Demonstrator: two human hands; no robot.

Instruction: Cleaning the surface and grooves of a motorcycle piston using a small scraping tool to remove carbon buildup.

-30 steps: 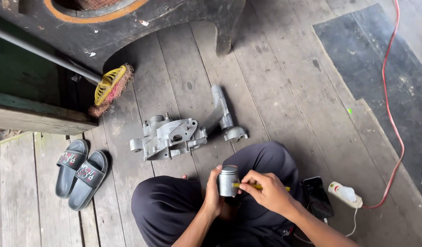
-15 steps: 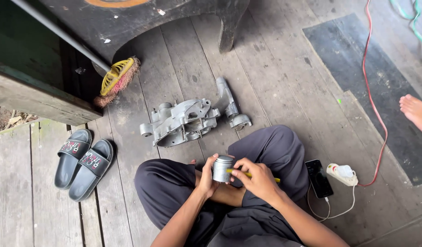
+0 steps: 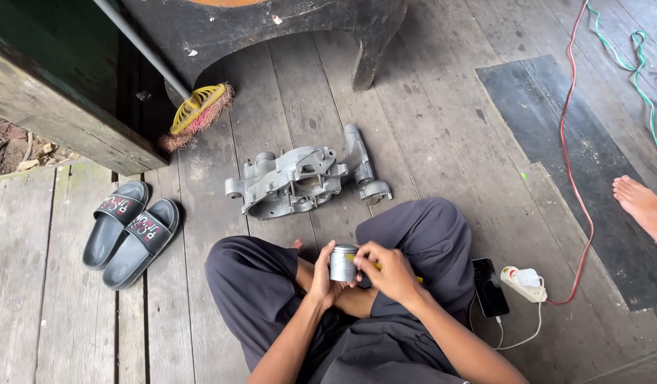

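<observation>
From the head camera, the person sat cross-legged on a grey plank floor (image 3: 428, 142). The only lettering in view was on a pair of grey slide sandals (image 3: 129, 231) lying side by side to the person's left, each with a dark strap carrying pink and white printing; it was too small to tell more. To the right, a dark phone (image 3: 490, 286) lay face up just beside the right knee, wired to a white power strip (image 3: 525, 282) from which a red cord (image 3: 576, 156) ran away across the floor beside a green one (image 3: 645, 78).

A small silver metal cylinder (image 3: 342, 263) stood roughly upright over the lap, its long axis running top to bottom of the picture, its closed end facing up toward the camera. The left hand (image 3: 320, 274) wrapped its side from the left, fingers curled round it. The right hand (image 3: 387, 269) pressed against its right side, fingers pinched on a thin yellow tool (image 3: 378, 266) whose tip met the cylinder's upper edge.

Ahead of the knees lay a grey cast-metal engine casing (image 3: 296, 181), its long arm pointing away. A yellow-headed broom (image 3: 197, 110) rested near a dark wooden stand (image 3: 271, 28). Another person's bare foot (image 3: 645, 206) showed at the right edge.
</observation>
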